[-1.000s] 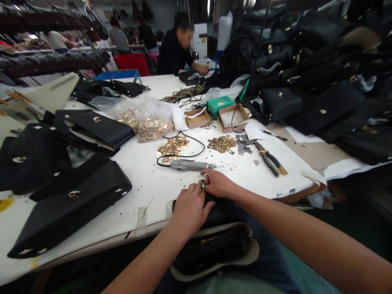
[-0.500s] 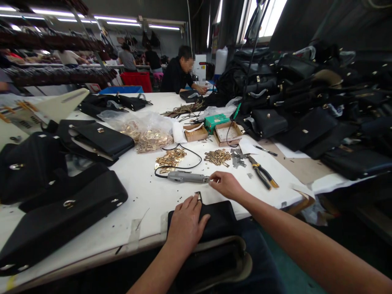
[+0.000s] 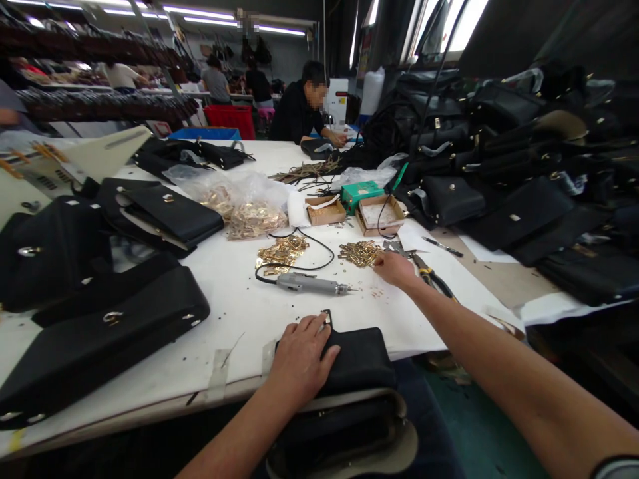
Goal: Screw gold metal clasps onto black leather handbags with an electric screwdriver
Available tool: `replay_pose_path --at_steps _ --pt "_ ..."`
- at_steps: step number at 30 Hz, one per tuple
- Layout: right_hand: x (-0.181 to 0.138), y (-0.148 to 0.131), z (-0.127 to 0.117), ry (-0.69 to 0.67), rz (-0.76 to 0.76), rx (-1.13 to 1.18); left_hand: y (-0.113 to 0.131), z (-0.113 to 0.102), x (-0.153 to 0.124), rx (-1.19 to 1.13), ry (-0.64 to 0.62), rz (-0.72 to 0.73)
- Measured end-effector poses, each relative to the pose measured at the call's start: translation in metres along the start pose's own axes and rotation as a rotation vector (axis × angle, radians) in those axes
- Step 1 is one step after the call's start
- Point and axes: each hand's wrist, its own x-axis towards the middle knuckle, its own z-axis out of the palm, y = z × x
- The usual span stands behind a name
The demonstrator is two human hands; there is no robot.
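My left hand (image 3: 304, 352) lies flat on the flap of a black bag (image 3: 363, 359) at the table's front edge. Its fingertips touch a short black tab (image 3: 327, 317) bearing a small metal fitting. My right hand (image 3: 397, 268) is at the right edge of a pile of small gold metal fittings (image 3: 358, 253), fingers drawn together; what they pinch is hidden. Beneath that hand's wrist lie pliers (image 3: 435, 279) with black and yellow handles, partly covered. A grey electric screwdriver (image 3: 312, 284) rests on the white table between the hands, its bit pointing right.
More gold pieces (image 3: 282, 253) and plastic bags of fittings (image 3: 257, 216) lie behind the screwdriver. Cardboard boxes (image 3: 325, 210) stand near a green box (image 3: 360, 193). Black bags (image 3: 120, 332) fill the left; others are heaped right. A person (image 3: 299, 106) sits at the far end.
My right hand has moved from the screwdriver's tip to the right and farther back, reaching the gold fittings. My left hand stays on the bag. The view has shifted slightly.
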Motion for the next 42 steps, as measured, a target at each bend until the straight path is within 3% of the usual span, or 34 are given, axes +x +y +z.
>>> replay_pose_path --at_steps 6,13,15,19,24,35,42 --pt "-0.003 0.001 -0.007 -0.056 -0.072 0.146 -0.002 0.003 0.0 0.006 0.023 0.008" --pt "-0.075 -0.036 0.004 -0.248 -0.148 0.814 0.001 -0.002 0.0 -0.013 0.013 0.01" --pt "-0.092 -0.051 0.013 -0.299 -0.184 0.892 0.001 -0.004 0.0 -0.016 0.002 0.015" --pt "-0.107 -0.069 0.035 -0.361 -0.275 0.832 0.002 -0.006 0.001 -0.005 -0.008 0.024" --pt "-0.109 -0.072 0.052 -0.305 -0.28 0.698 0.003 -0.006 0.002 0.005 -0.006 0.032" --pt "-0.106 -0.073 0.05 -0.41 -0.096 0.902 0.0 0.003 -0.001 -0.019 0.036 0.048" --pt "-0.105 -0.076 0.049 -0.452 -0.046 0.866 0.001 0.0 0.0 0.009 0.013 0.044"
